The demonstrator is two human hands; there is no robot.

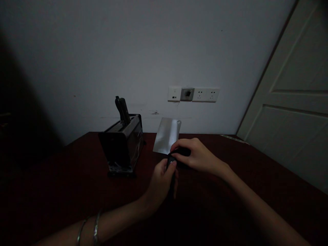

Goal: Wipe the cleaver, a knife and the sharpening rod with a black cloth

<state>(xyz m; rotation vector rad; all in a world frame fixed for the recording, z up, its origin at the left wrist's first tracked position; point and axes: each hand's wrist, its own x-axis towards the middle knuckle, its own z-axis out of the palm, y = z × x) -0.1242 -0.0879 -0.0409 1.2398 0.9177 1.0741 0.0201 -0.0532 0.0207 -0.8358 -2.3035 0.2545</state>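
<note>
A cleaver (167, 135) stands raised in front of me, its broad, shiny blade tipped slightly to the right and a small hole near its top right corner. My left hand (162, 181) is closed round its dark handle, thumb along the near side. Beside the bottom of the blade, my right hand (196, 155) is closed on a black object (183, 151) that touches or nearly touches the top of the handle. Darkness and my fingers hide what kind of thing it is.
A dark knife block (120, 150) with black-handled knives (123, 109) in its slots stands left on the dark red table (222, 191). Behind are a pale wall and a row of sockets (200, 95). A white panelled door (289, 95) borders the right side.
</note>
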